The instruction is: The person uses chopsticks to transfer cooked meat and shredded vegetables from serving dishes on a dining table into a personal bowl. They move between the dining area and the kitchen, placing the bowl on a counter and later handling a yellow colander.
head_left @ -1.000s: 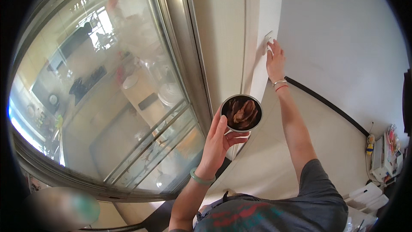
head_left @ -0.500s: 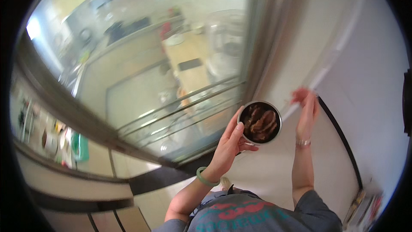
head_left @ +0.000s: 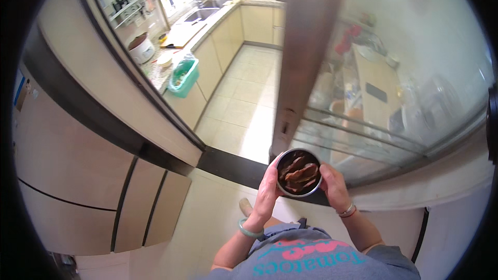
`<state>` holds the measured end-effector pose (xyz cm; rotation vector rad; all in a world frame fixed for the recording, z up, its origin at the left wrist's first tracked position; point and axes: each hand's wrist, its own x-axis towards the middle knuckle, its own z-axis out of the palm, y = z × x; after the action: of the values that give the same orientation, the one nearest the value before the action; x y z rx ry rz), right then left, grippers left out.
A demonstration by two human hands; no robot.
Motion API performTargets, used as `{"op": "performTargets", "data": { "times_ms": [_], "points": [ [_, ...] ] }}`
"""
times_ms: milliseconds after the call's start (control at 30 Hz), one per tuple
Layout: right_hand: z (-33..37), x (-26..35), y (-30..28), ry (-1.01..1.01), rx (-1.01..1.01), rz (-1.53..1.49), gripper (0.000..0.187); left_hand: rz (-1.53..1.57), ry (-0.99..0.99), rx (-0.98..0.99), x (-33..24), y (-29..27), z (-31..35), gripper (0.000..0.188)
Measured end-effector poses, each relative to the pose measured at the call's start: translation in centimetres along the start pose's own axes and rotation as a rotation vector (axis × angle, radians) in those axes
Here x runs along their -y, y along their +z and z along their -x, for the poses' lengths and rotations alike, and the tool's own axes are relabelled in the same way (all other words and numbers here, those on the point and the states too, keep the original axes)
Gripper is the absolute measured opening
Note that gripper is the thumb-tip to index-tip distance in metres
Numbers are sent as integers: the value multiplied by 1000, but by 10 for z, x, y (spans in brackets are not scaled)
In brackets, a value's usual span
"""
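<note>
A round metal bowl (head_left: 280, 180) is held level in front of my body, between both hands. Inside it lie several dark reddish-brown strips that look like meat (head_left: 302, 174), in what may be dark liquid. My left hand (head_left: 266, 191), with a green bangle at the wrist, grips the bowl's left side. Around the right side my right hand (head_left: 336, 189) is closed, its wrist wearing a metal band. The fingers beneath the bowl are mostly hidden.
An open doorway leads into a kitchen; a framed glass sliding door (head_left: 306, 57) stands at its right. A dark threshold (head_left: 228, 168) crosses the floor. Inside, a counter carries a white pot (head_left: 141, 51) and sink (head_left: 202, 14); a green bin (head_left: 185, 79) hangs off it. Beige cabinet doors (head_left: 72, 176) stand left.
My view has turned left, from the glass door to the open doorway. My right hand, apart from the bowl before, has come onto its right side.
</note>
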<state>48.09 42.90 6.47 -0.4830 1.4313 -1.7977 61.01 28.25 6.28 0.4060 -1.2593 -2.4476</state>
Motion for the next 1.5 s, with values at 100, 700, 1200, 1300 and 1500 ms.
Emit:
{"op": "performTargets", "data": {
  "times_ms": [100,700,1200,1300,1500],
  "points": [
    [-58,-20,77,-1,87,-28,41,-36,45,-120,-40,-68,-5,57],
    [-290,-61,213,56,-61,-58,33,-44,-44,-227,-143,-264,-178,46],
    [-469,-66,190,-253,-554,193,47,-176,-201,5,-188,-289,-396,40],
    [-496,-32,184,-143,-578,108,45,-224,-246,138,-193,-295,-450,41],
    [-535,-10,168,-142,-781,17,43,-344,-362,399,-201,-286,-541,39]
  ]
}}
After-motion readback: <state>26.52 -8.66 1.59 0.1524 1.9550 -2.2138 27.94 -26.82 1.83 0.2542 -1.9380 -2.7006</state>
